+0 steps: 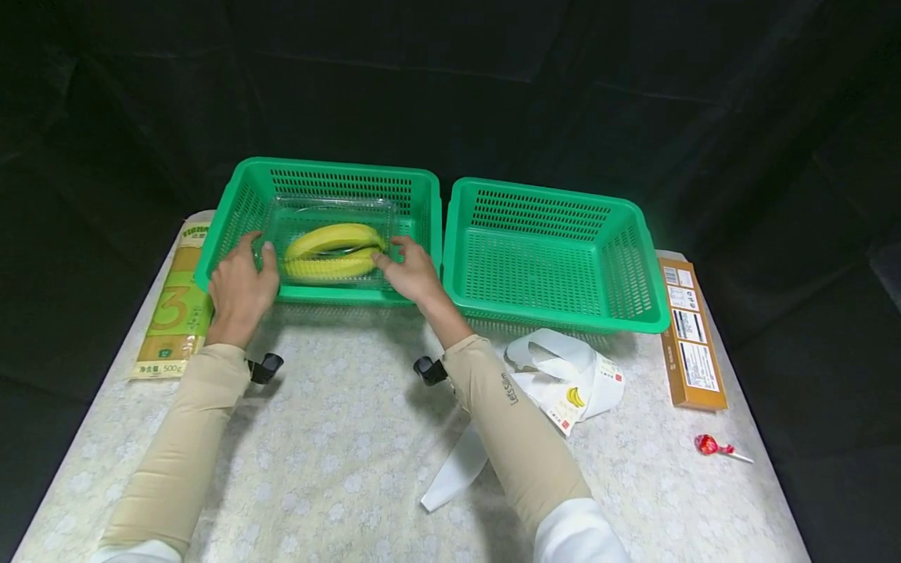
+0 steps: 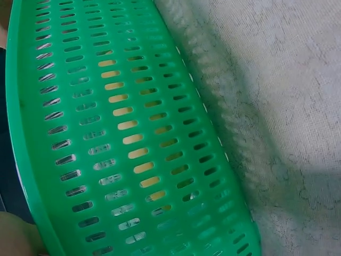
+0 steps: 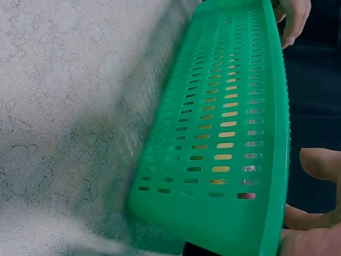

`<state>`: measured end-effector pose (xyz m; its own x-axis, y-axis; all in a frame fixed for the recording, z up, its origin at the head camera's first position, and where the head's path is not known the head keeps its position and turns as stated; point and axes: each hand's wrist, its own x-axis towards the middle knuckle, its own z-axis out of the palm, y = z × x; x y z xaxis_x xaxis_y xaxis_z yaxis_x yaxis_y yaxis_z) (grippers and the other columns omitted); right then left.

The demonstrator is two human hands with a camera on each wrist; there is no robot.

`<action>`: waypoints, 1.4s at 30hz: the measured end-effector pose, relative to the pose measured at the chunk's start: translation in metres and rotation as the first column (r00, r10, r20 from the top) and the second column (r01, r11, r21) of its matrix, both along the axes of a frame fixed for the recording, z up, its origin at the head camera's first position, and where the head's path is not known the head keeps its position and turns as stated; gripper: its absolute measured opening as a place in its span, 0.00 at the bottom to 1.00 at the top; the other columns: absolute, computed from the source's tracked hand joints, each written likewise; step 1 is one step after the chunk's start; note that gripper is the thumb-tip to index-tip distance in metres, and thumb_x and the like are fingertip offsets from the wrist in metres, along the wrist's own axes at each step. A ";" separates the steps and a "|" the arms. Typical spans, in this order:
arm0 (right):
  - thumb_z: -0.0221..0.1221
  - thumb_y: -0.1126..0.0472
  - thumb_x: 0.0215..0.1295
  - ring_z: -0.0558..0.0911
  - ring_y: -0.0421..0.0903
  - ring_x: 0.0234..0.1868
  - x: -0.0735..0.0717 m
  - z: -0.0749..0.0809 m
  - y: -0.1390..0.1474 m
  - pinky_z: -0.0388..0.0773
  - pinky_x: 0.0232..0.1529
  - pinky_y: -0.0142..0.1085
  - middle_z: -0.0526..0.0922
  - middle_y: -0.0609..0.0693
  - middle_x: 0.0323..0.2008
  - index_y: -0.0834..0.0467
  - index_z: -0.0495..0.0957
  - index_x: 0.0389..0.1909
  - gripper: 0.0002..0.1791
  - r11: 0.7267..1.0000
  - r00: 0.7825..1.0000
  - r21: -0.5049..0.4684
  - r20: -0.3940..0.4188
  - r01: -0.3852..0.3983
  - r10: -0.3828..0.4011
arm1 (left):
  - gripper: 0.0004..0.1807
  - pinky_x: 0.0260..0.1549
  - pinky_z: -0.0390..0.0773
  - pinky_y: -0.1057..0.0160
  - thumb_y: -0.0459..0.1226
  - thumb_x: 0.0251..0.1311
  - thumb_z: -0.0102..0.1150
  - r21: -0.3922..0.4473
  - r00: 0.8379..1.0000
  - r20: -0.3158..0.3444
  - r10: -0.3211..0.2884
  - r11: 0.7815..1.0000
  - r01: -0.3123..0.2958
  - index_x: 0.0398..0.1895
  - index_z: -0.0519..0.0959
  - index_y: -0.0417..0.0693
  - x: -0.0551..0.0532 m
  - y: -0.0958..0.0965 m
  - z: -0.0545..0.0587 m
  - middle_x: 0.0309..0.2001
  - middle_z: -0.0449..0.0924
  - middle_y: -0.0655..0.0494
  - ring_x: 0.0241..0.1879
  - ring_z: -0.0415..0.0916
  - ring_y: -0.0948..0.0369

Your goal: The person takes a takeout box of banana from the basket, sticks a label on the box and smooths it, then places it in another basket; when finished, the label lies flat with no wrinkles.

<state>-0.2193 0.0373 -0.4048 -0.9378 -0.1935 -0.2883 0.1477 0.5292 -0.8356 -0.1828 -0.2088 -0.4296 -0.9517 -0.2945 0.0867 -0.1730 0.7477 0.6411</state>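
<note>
Two yellow bananas (image 1: 334,237) lie in a clear plastic box (image 1: 331,206), which sits inside the left green basket (image 1: 324,295). At the box's left end, over the basket's near-left rim, is my left hand (image 1: 242,285), thumb and fingers spread apart. My right hand (image 1: 411,270) is over the near-right rim by the box's right end, its thumb and fingers apart too. The right wrist view shows the right thumb (image 3: 318,162) beyond the basket's rim, with a gap to the fingers below it. Whether either hand touches the box is unclear.
A second green basket (image 1: 535,270) stands to the right. A noodle packet (image 1: 169,313) lies at left, partly behind my left arm. White printed strips (image 1: 598,391) lie near my right forearm, with a brown box (image 1: 693,344) and a red lollipop (image 1: 706,444) farther right.
</note>
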 end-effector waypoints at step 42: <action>0.54 0.45 0.75 0.71 0.57 0.71 0.012 0.014 0.014 0.74 0.66 0.53 0.64 0.60 0.74 0.55 0.54 0.78 0.38 0.996 0.997 0.059 -0.010 -0.070 0.071 | 0.25 0.52 0.73 0.35 0.47 0.77 0.41 0.028 0.996 -0.075 0.047 0.999 -0.045 0.66 0.75 0.42 0.003 0.002 0.010 0.55 0.81 0.32 0.55 0.77 0.35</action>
